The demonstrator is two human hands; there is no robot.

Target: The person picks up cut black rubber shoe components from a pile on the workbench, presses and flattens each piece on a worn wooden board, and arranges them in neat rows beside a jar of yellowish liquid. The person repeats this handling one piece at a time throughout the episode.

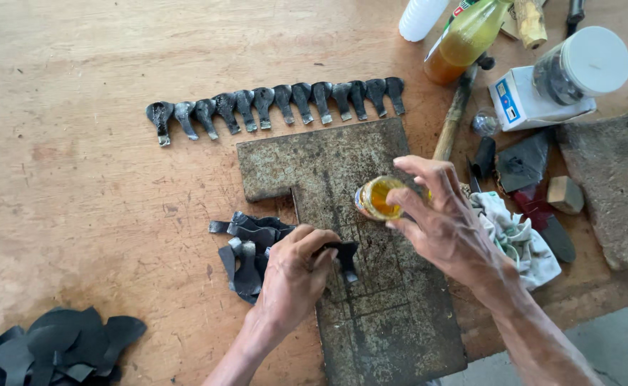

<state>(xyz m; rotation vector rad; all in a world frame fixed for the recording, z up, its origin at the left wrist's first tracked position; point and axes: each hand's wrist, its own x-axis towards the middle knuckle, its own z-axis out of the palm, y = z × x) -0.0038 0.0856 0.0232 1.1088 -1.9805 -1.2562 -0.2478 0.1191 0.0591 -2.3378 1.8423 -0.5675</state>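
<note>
Amber glue jar [378, 198] tilts over the slab's middle, fingers of the right hand [439, 221] wrapped round it; left hand [296, 275] pinches a black leather piece [345, 256] (gluing step), next needing a careful dab.

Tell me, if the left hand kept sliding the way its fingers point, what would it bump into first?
The left hand pinches a small black leather piece and points right across the worn cutting board. Going straight on, it would probably meet the right hand's wrist first, though heights are hard to judge.
</note>
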